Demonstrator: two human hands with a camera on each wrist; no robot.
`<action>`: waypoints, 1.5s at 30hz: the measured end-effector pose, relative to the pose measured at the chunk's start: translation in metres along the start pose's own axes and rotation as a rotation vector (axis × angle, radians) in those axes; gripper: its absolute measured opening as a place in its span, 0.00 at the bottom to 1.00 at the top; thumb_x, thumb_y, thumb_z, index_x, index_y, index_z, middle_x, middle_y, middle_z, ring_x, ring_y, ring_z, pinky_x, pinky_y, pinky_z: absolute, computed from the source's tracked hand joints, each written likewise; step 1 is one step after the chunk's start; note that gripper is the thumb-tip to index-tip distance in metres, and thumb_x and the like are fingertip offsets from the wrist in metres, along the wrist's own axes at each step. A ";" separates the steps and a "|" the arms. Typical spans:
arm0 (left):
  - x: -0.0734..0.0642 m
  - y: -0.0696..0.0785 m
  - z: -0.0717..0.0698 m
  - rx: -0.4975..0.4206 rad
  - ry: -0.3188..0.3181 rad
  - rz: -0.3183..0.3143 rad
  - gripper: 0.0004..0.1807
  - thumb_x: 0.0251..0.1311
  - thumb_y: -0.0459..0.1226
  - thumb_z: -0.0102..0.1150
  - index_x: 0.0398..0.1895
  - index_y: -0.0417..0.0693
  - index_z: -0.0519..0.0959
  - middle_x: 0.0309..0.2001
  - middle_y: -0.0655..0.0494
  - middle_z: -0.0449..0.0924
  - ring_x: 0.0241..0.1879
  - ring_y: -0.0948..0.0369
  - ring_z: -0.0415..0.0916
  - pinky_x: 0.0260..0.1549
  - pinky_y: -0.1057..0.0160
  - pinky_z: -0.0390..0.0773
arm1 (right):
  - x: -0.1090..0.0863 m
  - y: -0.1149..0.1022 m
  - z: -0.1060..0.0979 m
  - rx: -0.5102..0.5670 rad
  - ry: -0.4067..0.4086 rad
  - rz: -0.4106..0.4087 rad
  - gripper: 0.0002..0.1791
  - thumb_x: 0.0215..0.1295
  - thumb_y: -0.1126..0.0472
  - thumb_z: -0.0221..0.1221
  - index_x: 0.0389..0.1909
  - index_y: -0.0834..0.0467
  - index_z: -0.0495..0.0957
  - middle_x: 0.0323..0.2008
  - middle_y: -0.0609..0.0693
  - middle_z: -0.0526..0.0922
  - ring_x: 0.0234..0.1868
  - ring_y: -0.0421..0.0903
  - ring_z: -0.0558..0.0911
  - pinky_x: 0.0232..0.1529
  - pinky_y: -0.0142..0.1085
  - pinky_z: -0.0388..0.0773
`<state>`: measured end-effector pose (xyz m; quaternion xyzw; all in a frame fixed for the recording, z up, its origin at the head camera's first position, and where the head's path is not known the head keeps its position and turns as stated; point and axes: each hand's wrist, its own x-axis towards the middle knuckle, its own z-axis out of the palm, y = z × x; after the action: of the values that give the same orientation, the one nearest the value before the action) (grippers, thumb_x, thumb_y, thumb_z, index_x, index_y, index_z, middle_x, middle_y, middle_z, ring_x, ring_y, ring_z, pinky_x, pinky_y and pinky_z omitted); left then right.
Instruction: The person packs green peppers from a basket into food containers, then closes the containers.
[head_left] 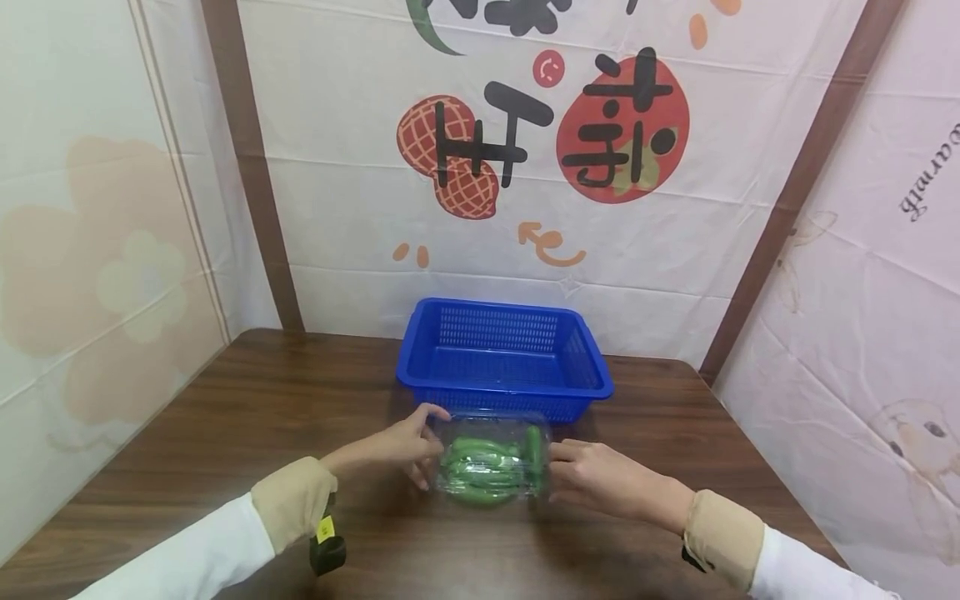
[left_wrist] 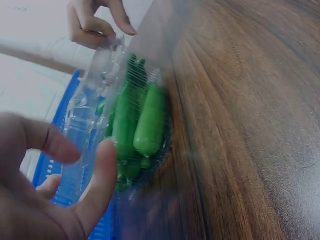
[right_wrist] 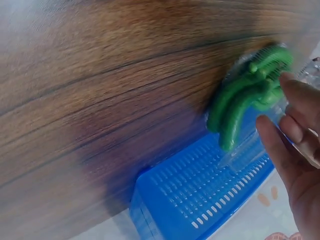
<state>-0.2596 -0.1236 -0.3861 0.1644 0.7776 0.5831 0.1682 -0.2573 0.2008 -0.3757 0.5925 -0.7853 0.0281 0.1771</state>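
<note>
A clear plastic box (head_left: 491,425) with several long green vegetables (head_left: 483,467) inside, like small cucumbers or peppers, is at the front of a blue basket. My left hand (head_left: 408,446) is at the box's left end, its index finger at the upper corner. In the left wrist view, that hand's thumb (left_wrist: 102,160) and index finger stand apart. At the opposite end is my right hand (head_left: 600,477), fingertips against or close beside the box. The right wrist view shows a gap between this hand's fingers (right_wrist: 272,137). Firm contact is hard to judge.
The blue perforated basket (head_left: 502,396) sits near the back edge of the brown wooden table (head_left: 360,525), directly behind the box. Printed cloth (head_left: 337,208) hangs behind the table and along both sides. A black device (head_left: 327,550) is strapped at the left wrist.
</note>
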 end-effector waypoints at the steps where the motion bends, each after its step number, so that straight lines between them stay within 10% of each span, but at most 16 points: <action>1: -0.001 0.001 -0.001 -0.008 -0.040 -0.024 0.34 0.55 0.22 0.51 0.65 0.36 0.52 0.36 0.39 0.72 0.21 0.55 0.77 0.22 0.52 0.85 | 0.000 0.000 0.001 -0.041 0.003 -0.013 0.14 0.53 0.58 0.74 0.37 0.56 0.81 0.39 0.44 0.78 0.39 0.40 0.78 0.37 0.31 0.80; 10: -0.004 0.015 -0.006 0.022 -0.261 -0.137 0.60 0.46 0.21 0.60 0.78 0.47 0.34 0.50 0.31 0.69 0.27 0.47 0.82 0.30 0.49 0.86 | 0.005 -0.003 0.007 -0.323 0.006 -0.081 0.09 0.50 0.71 0.63 0.26 0.55 0.75 0.29 0.44 0.73 0.29 0.40 0.72 0.20 0.28 0.72; 21: 0.002 0.014 0.004 0.188 -0.140 -0.186 0.58 0.45 0.27 0.58 0.80 0.51 0.37 0.70 0.20 0.28 0.26 0.55 0.73 0.26 0.59 0.82 | 0.011 -0.008 0.012 -0.320 -0.019 -0.078 0.10 0.51 0.72 0.62 0.24 0.55 0.75 0.27 0.44 0.72 0.28 0.39 0.72 0.20 0.28 0.73; 45: -0.003 0.008 0.015 0.096 -0.053 -0.226 0.59 0.37 0.18 0.54 0.80 0.52 0.46 0.71 0.21 0.29 0.25 0.52 0.73 0.24 0.58 0.82 | 0.006 -0.010 0.009 -0.218 -0.058 -0.034 0.12 0.45 0.74 0.65 0.25 0.55 0.75 0.29 0.44 0.73 0.30 0.39 0.76 0.26 0.29 0.77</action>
<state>-0.2496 -0.1098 -0.3821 0.0987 0.8135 0.5180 0.2453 -0.2520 0.1902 -0.3843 0.5834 -0.7785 -0.0776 0.2179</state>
